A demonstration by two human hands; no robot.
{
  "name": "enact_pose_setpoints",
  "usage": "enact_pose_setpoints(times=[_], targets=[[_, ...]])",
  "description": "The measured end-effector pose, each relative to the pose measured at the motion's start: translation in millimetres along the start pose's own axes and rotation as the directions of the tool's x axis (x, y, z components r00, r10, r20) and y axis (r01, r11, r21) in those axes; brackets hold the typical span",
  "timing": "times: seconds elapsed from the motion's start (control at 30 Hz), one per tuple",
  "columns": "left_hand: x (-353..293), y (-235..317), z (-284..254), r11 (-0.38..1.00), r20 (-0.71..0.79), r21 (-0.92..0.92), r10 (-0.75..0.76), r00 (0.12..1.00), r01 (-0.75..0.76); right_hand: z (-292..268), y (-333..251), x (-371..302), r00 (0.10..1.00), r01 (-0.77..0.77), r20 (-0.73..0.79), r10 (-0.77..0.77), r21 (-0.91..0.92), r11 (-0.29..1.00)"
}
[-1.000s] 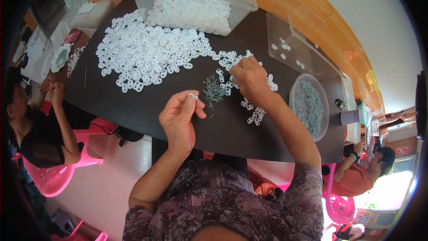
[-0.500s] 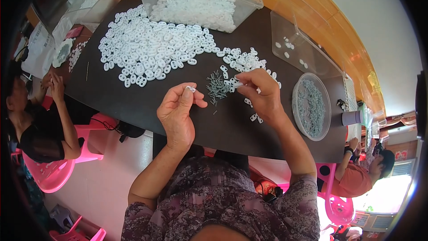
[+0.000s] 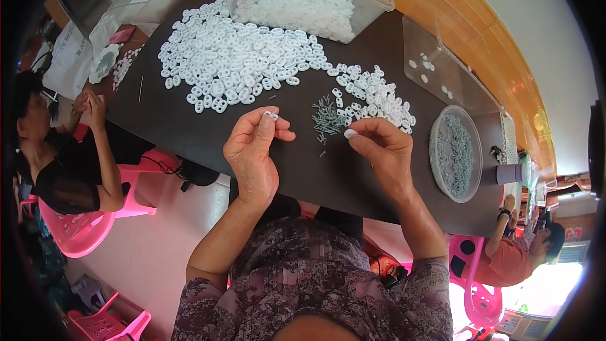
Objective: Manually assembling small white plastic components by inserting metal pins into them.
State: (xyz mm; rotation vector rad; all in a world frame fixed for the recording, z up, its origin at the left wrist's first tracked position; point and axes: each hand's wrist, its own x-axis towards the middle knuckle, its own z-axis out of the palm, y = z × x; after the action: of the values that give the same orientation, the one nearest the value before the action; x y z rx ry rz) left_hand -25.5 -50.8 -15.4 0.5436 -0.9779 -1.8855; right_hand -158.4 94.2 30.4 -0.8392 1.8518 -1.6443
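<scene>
My left hand [image 3: 254, 148] is raised over the dark table, its thumb and forefinger closed on a small white oval plastic piece [image 3: 271, 115] with holes. To its right, my right hand [image 3: 386, 150] pinches another white oval piece [image 3: 350, 133] by the edge, its smooth face showing. Beyond my right fingertips lies a small heap of grey screws [image 3: 328, 117]. A loose group of white two-holed pieces [image 3: 382, 98] adjoins the screws. Farther back and left spreads a large pile of white oval pieces [image 3: 233, 53].
A clear bin [image 3: 372, 7] of white pieces stands at the back. To the right are a round tub [image 3: 435, 158] of grey screws and a clear tray [image 3: 467, 91] with a few white pieces. One person [image 3: 63, 158] sits left, another [image 3: 505, 259] right.
My right hand has drawn back from the loose white pieces with one white oval piece pinched in it. My left hand keeps its hold. The whole view has shifted slightly.
</scene>
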Motion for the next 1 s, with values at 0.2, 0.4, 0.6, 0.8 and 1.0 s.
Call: enact_pose_setpoints(times=[0.2,0.4,0.6,0.8,1.0], targets=[[-6.9,9.2,-7.8,1.000,-0.030,0.024,0.015,0.999,-0.014,9.2,-2.8,-9.8,0.999,0.001,-0.035,0.001,0.037,0.999],[-32.0,12.0,2.8,0.996,0.175,0.036,-0.089,0.981,0.084,23.3,-7.8,-17.9,0.996,-0.078,-0.040,0.086,0.172,0.982],[-47.5,13.8,8.0,0.988,0.221,0.051,-0.155,0.963,0.147,34.4,-10.3,-26.5,0.991,-0.118,-0.031,0.130,0.255,0.960],[-56.3,16.7,15.7,0.987,0.198,0.120,-0.134,0.971,0.111,33.0,-4.7,-27.4,0.986,-0.140,-0.050,0.161,0.292,0.946],[-61.6,10.6,9.7,0.988,0.278,0.135,-0.114,0.954,0.078,36.2,-5.9,-31.2,0.980,-0.168,-0.053,0.193,0.312,0.935]])
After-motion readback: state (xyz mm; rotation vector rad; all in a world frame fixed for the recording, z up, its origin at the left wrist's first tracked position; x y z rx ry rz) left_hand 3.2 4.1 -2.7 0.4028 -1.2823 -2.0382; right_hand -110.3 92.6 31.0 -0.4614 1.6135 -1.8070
